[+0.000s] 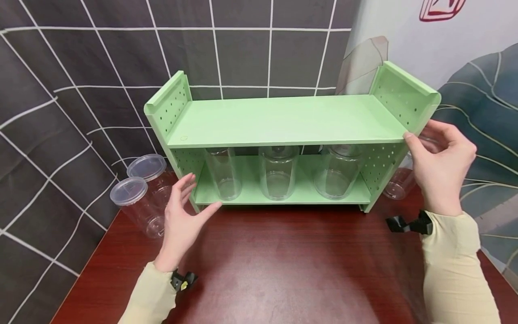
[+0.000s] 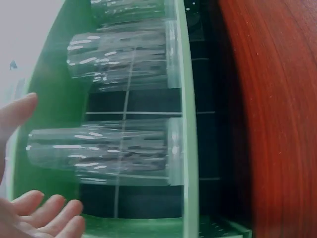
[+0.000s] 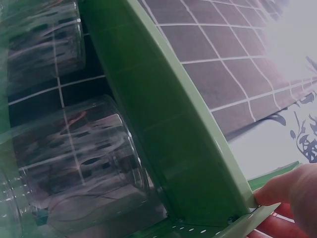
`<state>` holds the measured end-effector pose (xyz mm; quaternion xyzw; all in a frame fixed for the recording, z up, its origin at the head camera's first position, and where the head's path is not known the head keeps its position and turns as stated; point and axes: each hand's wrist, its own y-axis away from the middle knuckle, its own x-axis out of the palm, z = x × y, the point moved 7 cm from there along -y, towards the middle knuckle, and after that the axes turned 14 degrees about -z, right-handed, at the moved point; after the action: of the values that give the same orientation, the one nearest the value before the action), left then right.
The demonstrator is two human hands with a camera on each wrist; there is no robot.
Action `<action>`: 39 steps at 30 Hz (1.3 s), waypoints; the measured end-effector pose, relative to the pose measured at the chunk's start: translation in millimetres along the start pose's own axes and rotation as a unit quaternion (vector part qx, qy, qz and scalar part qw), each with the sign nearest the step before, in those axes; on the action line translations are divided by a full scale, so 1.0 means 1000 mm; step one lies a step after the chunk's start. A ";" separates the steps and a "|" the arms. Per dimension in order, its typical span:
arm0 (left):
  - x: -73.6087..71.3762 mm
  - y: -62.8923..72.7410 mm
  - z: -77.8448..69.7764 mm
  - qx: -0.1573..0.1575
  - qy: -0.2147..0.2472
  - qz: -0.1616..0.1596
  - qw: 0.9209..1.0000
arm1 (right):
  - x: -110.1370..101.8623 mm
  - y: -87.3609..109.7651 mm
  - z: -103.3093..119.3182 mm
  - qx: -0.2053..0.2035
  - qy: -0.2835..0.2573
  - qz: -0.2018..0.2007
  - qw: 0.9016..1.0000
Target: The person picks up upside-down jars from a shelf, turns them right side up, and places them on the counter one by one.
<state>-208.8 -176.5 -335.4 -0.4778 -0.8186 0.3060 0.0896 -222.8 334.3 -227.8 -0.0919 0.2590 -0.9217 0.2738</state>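
A light green two-tier shelf rack [image 1: 283,120] with perforated side panels stands at the back of the table. My right hand [image 1: 445,168] grips its right side, the thumb on the upper shelf's front corner and the fingers behind the panel; the right wrist view shows the thumb [image 3: 280,188] at that edge. In front of the rack's lower left my left hand [image 1: 182,227] is held up, holding nothing, thumb and fingers spread apart. On the lower shelf stand three clear jars: a narrow jar [image 1: 225,180], a middle jar [image 1: 278,177] and a right jar [image 1: 337,177]. The upper shelf hides their tops.
Left of the rack stand two clear jars with translucent lids, a front jar [image 1: 130,192] and a rear jar [image 1: 146,167]. Another clear jar [image 1: 398,184] is beside the rack's right side, partly behind my hand. The dark red table [image 1: 283,261] meets a dark tiled-pattern backdrop [image 1: 243,54].
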 end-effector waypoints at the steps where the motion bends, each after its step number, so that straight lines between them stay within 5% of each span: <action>1: 0.004 0.000 0.005 -0.010 -0.008 0.010 1.000 | 0.000 0.000 0.000 0.000 0.000 0.000 1.000; 14: 0.046 -0.009 0.046 -0.072 -0.109 0.069 0.989 | 0.003 -0.001 -0.006 0.013 -0.005 0.006 1.000; 25: 0.063 -0.023 0.055 -0.086 -0.094 0.065 0.990 | 0.003 -0.002 -0.006 0.009 -0.011 0.002 1.000; 39: 0.068 -0.021 0.057 -0.105 -0.087 0.079 0.988 | 0.001 -0.003 -0.006 0.004 -0.007 0.001 1.000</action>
<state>-285.2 -150.7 -378.4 -0.5189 -0.8107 0.2650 -0.0571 -226.7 338.4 -231.4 -0.0970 0.2531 -0.9219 0.2768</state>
